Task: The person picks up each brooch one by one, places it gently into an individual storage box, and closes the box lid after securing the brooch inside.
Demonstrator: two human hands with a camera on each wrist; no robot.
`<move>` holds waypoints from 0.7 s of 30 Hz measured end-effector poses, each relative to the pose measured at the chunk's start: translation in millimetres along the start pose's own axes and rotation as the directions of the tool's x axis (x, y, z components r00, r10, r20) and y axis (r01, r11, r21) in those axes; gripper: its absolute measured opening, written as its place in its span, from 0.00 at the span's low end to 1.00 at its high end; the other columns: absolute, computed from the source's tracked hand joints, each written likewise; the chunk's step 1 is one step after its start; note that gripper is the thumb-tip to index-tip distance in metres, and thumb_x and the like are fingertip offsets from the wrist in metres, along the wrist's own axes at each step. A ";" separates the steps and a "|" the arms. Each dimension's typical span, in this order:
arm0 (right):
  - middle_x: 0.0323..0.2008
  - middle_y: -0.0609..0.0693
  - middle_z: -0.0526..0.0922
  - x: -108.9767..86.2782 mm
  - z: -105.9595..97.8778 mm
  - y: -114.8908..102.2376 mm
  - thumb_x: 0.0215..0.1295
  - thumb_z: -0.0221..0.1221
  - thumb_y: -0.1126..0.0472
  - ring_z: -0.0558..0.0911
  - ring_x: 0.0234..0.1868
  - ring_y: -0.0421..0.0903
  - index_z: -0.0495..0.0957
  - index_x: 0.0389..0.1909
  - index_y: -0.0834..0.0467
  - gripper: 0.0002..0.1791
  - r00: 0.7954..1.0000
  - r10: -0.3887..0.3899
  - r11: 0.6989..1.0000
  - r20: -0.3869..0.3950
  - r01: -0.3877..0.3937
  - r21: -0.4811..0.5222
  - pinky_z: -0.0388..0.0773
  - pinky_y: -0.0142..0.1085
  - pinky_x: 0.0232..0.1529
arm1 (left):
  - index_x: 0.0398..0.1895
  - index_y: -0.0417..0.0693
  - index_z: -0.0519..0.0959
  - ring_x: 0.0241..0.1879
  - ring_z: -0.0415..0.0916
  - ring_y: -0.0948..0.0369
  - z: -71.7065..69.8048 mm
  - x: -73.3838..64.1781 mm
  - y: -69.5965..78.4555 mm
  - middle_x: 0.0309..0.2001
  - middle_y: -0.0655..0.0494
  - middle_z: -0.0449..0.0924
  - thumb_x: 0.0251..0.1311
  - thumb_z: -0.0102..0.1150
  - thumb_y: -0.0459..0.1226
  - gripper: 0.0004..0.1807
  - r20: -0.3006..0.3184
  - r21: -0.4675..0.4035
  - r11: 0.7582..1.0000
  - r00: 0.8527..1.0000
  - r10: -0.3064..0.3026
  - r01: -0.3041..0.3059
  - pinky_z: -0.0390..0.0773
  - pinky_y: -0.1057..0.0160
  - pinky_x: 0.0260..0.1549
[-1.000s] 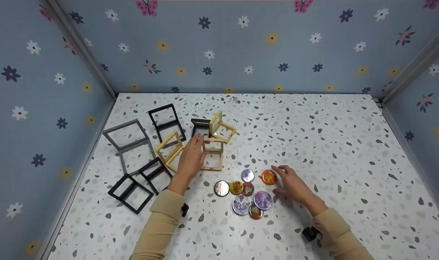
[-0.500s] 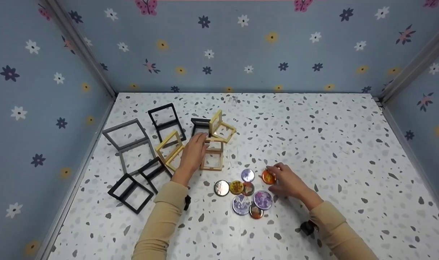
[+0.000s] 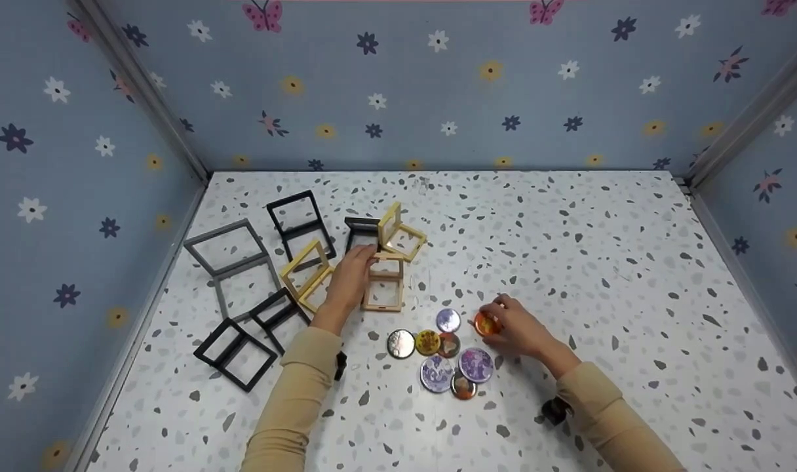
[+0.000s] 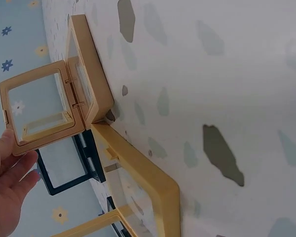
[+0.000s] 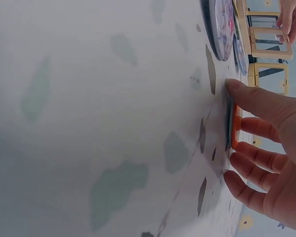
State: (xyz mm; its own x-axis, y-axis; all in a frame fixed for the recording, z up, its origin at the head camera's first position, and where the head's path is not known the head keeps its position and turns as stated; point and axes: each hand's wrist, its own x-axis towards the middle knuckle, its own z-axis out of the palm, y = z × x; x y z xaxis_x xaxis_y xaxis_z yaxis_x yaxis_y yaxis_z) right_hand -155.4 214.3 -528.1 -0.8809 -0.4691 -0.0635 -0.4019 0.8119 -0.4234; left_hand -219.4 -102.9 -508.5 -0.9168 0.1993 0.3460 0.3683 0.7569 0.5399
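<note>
My left hand (image 3: 351,282) pinches the raised lid edge of a tan hinged display frame (image 3: 384,292) with clear panes. The left wrist view shows thumb and fingers at that lid's corner (image 4: 19,143), with the frame's base on the table. My right hand (image 3: 522,328) holds an orange button badge (image 3: 485,323) by its rim, thumb on one side and fingers on the other. In the right wrist view the badge (image 5: 235,126) lies flat or nearly so on the table. Beside it are a lilac badge (image 3: 448,320) and a large purple badge (image 3: 476,364).
More badges cluster in the middle, including a yellow one (image 3: 428,342) and a white shiny one (image 3: 401,343). Open frames stand at left: grey (image 3: 251,262), black (image 3: 234,354), yellow (image 3: 402,239). Patterned walls (image 3: 411,78) border the speckled table (image 3: 569,249).
My right hand has moved slightly left and its fingers have closed around the orange badge's rim. My left hand has shifted slightly right at the tan frame's lid.
</note>
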 end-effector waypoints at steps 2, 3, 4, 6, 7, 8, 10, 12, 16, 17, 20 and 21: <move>0.44 0.57 0.68 0.5 -0.5 -0.1 0.46 0.67 0.58 0.71 0.42 0.50 0.73 0.49 0.60 0.26 1.000 -0.002 1.000 0.005 0.002 0.003 0.71 0.42 0.42 | 0.48 0.37 0.74 0.46 0.72 0.53 -0.5 0.3 0.1 0.44 0.47 0.74 0.62 0.47 0.32 0.13 -0.005 -0.006 1.000 1.000 0.003 -0.003 0.71 0.59 0.46; 0.44 0.56 0.68 0.9 -0.8 -0.2 0.46 0.66 0.58 0.71 0.41 0.49 0.73 0.49 0.60 0.26 1.000 0.001 1.000 0.010 -0.001 0.009 0.71 0.41 0.42 | 0.48 0.37 0.74 0.45 0.72 0.52 -0.7 0.5 0.1 0.44 0.47 0.74 0.62 0.47 0.31 0.13 -0.006 -0.009 1.000 1.000 0.005 -0.005 0.71 0.59 0.45; 0.43 0.56 0.68 1.1 -1.3 -0.8 0.46 0.66 0.58 0.71 0.41 0.49 0.73 0.48 0.60 0.26 1.000 0.005 1.000 0.015 -0.005 0.013 0.71 0.41 0.42 | 0.48 0.37 0.74 0.45 0.72 0.52 -1.0 0.7 0.1 0.44 0.47 0.74 0.62 0.47 0.31 0.13 -0.007 -0.013 1.000 1.000 0.004 -0.004 0.71 0.59 0.45; 0.43 0.56 0.68 1.7 -1.6 -1.4 0.47 0.66 0.59 0.71 0.41 0.49 0.73 0.48 0.60 0.26 1.000 0.005 1.000 0.022 -0.005 0.021 0.71 0.41 0.42 | 0.47 0.37 0.74 0.45 0.72 0.52 -1.3 1.1 -0.3 0.44 0.46 0.74 0.62 0.46 0.31 0.13 -0.002 -0.021 1.000 1.000 -0.002 0.002 0.71 0.59 0.45; 0.42 0.55 0.68 1.9 -1.5 -1.5 0.46 0.66 0.59 0.71 0.40 0.48 0.73 0.48 0.60 0.25 1.000 0.004 1.000 0.023 -0.004 0.025 0.71 0.41 0.41 | 0.47 0.36 0.75 0.45 0.72 0.52 -1.2 1.3 -0.5 0.44 0.46 0.74 0.63 0.45 0.30 0.13 0.002 -0.023 1.000 1.000 -0.005 0.005 0.71 0.59 0.45; 0.42 0.55 0.68 2.2 -1.6 -1.8 0.46 0.66 0.59 0.71 0.40 0.48 0.73 0.48 0.60 0.25 1.000 0.004 0.999 0.026 -0.005 0.032 0.71 0.41 0.41 | 0.47 0.36 0.75 0.45 0.72 0.52 -1.2 1.3 -0.7 0.44 0.46 0.74 0.63 0.45 0.31 0.13 0.007 -0.024 1.000 1.000 -0.011 0.011 0.71 0.59 0.45; 0.41 0.54 0.68 2.5 -1.6 -2.3 0.46 0.66 0.60 0.71 0.39 0.47 0.73 0.47 0.60 0.25 1.000 -0.008 0.999 0.024 0.007 0.040 0.71 0.41 0.40 | 0.47 0.36 0.75 0.45 0.72 0.52 -1.0 1.6 -1.4 0.43 0.47 0.74 0.63 0.44 0.31 0.13 0.018 -0.029 0.999 1.000 -0.025 0.026 0.71 0.59 0.46; 0.40 0.54 0.68 3.1 -1.4 -2.2 0.45 0.67 0.60 0.71 0.38 0.47 0.73 0.47 0.61 0.25 1.000 -0.026 0.999 0.017 0.025 0.047 0.70 0.40 0.40 | 0.46 0.36 0.75 0.44 0.73 0.52 -0.8 1.6 -2.0 0.43 0.47 0.75 0.63 0.45 0.31 0.13 0.024 -0.035 0.999 0.999 -0.036 0.037 0.71 0.60 0.46; 0.38 0.54 0.69 4.8 -1.1 -1.6 0.44 0.67 0.60 0.71 0.37 0.47 0.73 0.45 0.63 0.25 0.999 -0.043 0.997 0.008 0.042 0.063 0.71 0.40 0.40 | 0.45 0.35 0.75 0.43 0.73 0.53 -1.0 1.7 -2.2 0.42 0.47 0.75 0.62 0.46 0.30 0.12 0.017 -0.049 0.998 0.999 -0.036 0.037 0.72 0.61 0.45; 0.38 0.54 0.69 5.3 -1.2 -1.6 0.44 0.67 0.60 0.71 0.37 0.47 0.73 0.45 0.63 0.25 0.999 -0.041 0.997 0.008 0.040 0.070 0.71 0.41 0.41 | 0.45 0.34 0.76 0.43 0.73 0.53 -1.0 1.8 -2.1 0.41 0.47 0.75 0.62 0.46 0.30 0.12 0.012 -0.049 0.998 1.000 -0.029 0.030 0.72 0.61 0.45; 0.38 0.53 0.69 7.2 -1.0 -1.9 0.44 0.67 0.60 0.71 0.38 0.48 0.72 0.45 0.63 0.25 1.000 -0.028 0.995 0.009 0.027 0.095 0.71 0.41 0.42 | 0.44 0.34 0.76 0.42 0.74 0.52 -1.0 2.0 -1.7 0.40 0.46 0.76 0.61 0.47 0.30 0.11 -0.006 -0.052 0.999 1.000 -0.009 0.009 0.72 0.61 0.44; 0.38 0.53 0.69 7.9 -0.9 -2.0 0.44 0.67 0.60 0.71 0.39 0.47 0.72 0.45 0.62 0.25 1.000 -0.022 0.994 0.010 0.021 0.105 0.71 0.41 0.42 | 0.43 0.34 0.76 0.41 0.74 0.53 -0.8 2.0 -1.6 0.40 0.47 0.76 0.61 0.47 0.30 0.11 -0.013 -0.053 0.999 1.000 -0.003 0.002 0.73 0.61 0.43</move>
State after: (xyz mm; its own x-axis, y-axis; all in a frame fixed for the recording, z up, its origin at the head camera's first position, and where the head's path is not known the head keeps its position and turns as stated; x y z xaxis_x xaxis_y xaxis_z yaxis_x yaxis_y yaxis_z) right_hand -161.7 209.2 -526.9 -0.8691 -0.4905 -0.0630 -0.3919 0.7609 -0.5172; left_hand -221.7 -104.2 -508.1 -0.9156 0.1893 0.3546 0.3743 0.7234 0.5802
